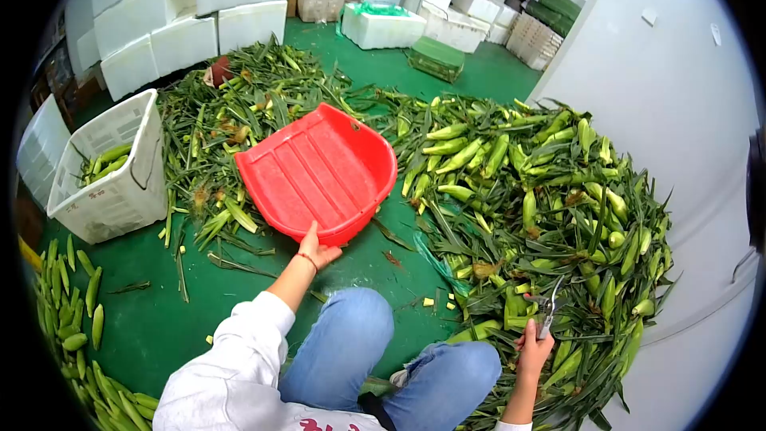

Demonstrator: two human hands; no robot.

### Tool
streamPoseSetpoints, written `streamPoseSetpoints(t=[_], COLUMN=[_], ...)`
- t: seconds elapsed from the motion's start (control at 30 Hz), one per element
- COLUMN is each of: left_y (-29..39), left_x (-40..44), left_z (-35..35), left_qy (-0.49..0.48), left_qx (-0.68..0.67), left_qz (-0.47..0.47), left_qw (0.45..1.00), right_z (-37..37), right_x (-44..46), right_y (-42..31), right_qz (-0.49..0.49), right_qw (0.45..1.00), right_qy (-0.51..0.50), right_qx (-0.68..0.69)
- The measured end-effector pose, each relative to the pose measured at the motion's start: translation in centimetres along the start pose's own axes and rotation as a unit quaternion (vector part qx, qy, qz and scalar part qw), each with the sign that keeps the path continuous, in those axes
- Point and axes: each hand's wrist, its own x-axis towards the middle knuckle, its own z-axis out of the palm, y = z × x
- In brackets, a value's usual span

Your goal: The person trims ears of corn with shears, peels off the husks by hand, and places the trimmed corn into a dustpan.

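Note:
My left hand (317, 251) is closed on the near rim of a red plastic scoop (311, 172), which has a ribbed bottom and a raised wall on its right side. The scoop is tilted above the green floor and nothing lies in it. In my right hand (533, 349) is a pair of pruning shears (549, 311), pointing up and away from me over a big heap of corn ears in green husks (511, 215). The blades look apart. My fingers hide most of the handles.
At left stands a white plastic crate (120, 207) with some ears inside. Trimmed ears (96, 383) lie along the lower left. A pile of stripped husk leaves (207, 136) spreads behind the scoop. White foam boxes (191, 40) are stacked at the back; a pale wall (678, 72) bounds the right.

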Motion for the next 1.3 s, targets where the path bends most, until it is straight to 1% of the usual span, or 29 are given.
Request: streamPoseSetpoints(t=[0.03,0.07,0.1,0.13,0.17,0.27,0.3,0.33,0.37,0.43,0.5,0.53,0.63,0.67,0.77,0.83,0.9,0.93,0.97,1.0,1.03,1.07,1.1,1.13,1.17,1.2,1.23,1.27,1.3], left_y=[0.8,1.0,2.1,4.2,5.5,12.9,14.7,17.5,19.1,19.3,17.9,16.5,13.4,13.3,12.4,13.3,15.7,18.6,19.3,19.4,19.8,19.4,16.1,14.4,11.3,7.5,3.2,-1.3,-3.8], left_x=[3.2,4.3,5.3,6.9,5.6,1.9,-0.4,-0.2,-0.6,-1.1,-0.7,-2.0,-5.0,-4.6,-3.4,-2.6,-1.5,1.0,1.0,0.6,1.1,1.1,-2.2,-3.1,-4.0,-6.3,-7.8,-10.3,-11.0], left_z=[-0.1,0.0,-0.5,-2.1,-2.5,-4.9,-4.2,-5.7,-5.7,-6.0,-8.0,-7.4,-5.1,-5.9,-8.3,-9.4,-8.9,-10.9,-9.9,-9.1,-9.3,-10.2,-7.1,-8.0,-9.1,-8.5,-7.8,-3.0,0.4], left_qy=[-0.038,0.050,0.123,0.134,0.179,0.135,0.171,0.167,0.217,0.237,0.243,0.232,0.156,0.121,0.107,0.136,0.166,0.174,0.197,0.188,0.186,0.141,0.142,0.079,0.092,0.009,0.072,0.099,-0.028], left_qx=[-0.068,0.027,0.027,0.027,0.067,0.252,0.322,0.340,0.386,0.344,0.331,0.339,0.295,0.239,0.100,0.086,0.122,0.089,0.091,0.114,0.126,0.155,0.123,0.121,0.151,0.197,0.248,0.371,0.517], left_qz=[0.040,0.168,0.175,0.182,0.188,0.142,0.139,0.155,0.170,0.222,0.220,0.201,0.111,0.071,0.128,0.110,0.130,0.070,0.063,0.090,0.102,0.139,0.162,0.165,0.217,0.161,0.125,0.077,0.106], left_qw=[0.996,0.984,0.976,0.974,0.964,0.948,0.921,0.912,0.880,0.881,0.885,0.889,0.936,0.961,0.981,0.981,0.970,0.978,0.974,0.971,0.969,0.968,0.969,0.976,0.960,0.967,0.958,0.920,0.849], right_z=[0.3,-0.6,-1.7,-2.5,-4.0,-5.7,-6.4,-6.5,-6.2,-6.1,-6.6,-6.2,-5.9,-5.6,-3.4,-3.1,-2.9,-2.5,-2.4,-3.0,-2.9,-2.8,-2.7,-2.5,-2.0,-1.1,-0.3,0.9,1.7], right_x=[0.3,0.1,-0.3,-0.4,-0.7,-1.5,-1.6,-1.4,-1.5,-1.2,-0.7,-0.8,-0.8,-0.7,-0.5,-0.6,-0.7,-0.9,-0.8,-0.8,-0.9,-1.0,-1.3,-1.5,-1.6,-1.5,-1.1,-0.5,0.4], right_y=[0.9,1.1,1.5,2.5,2.7,2.8,3.2,3.4,3.5,3.5,4.2,3.8,3.6,3.8,3.2,3.0,2.2,1.6,1.4,2.6,2.7,3.0,3.2,3.1,2.6,1.9,1.9,2.0,2.4], right_qz=[-0.004,-0.006,-0.003,0.006,0.015,0.039,0.041,0.053,0.066,0.077,0.071,0.070,0.063,0.074,0.105,0.101,0.075,0.058,0.035,0.012,0.023,0.044,0.066,0.082,0.096,0.139,0.121,0.119,0.110], right_qw=[1.000,0.999,0.997,0.996,0.994,0.986,0.982,0.983,0.984,0.983,0.982,0.982,0.983,0.983,0.984,0.985,0.981,0.977,0.972,0.964,0.968,0.973,0.975,0.978,0.981,0.979,0.986,0.988,0.992], right_qy=[0.011,0.019,0.024,0.034,0.038,0.073,0.076,0.081,0.086,0.078,0.067,0.085,0.071,0.062,0.064,0.039,0.020,0.027,0.029,0.035,0.050,0.071,0.091,0.101,0.111,0.123,0.098,0.085,0.004], right_qx=[-0.016,-0.041,-0.069,-0.076,-0.103,-0.142,-0.166,-0.153,-0.140,-0.147,-0.159,-0.152,-0.159,-0.153,-0.131,-0.136,-0.177,-0.204,-0.229,-0.264,-0.243,-0.217,-0.191,-0.164,-0.129,-0.084,-0.061,-0.049,-0.062])
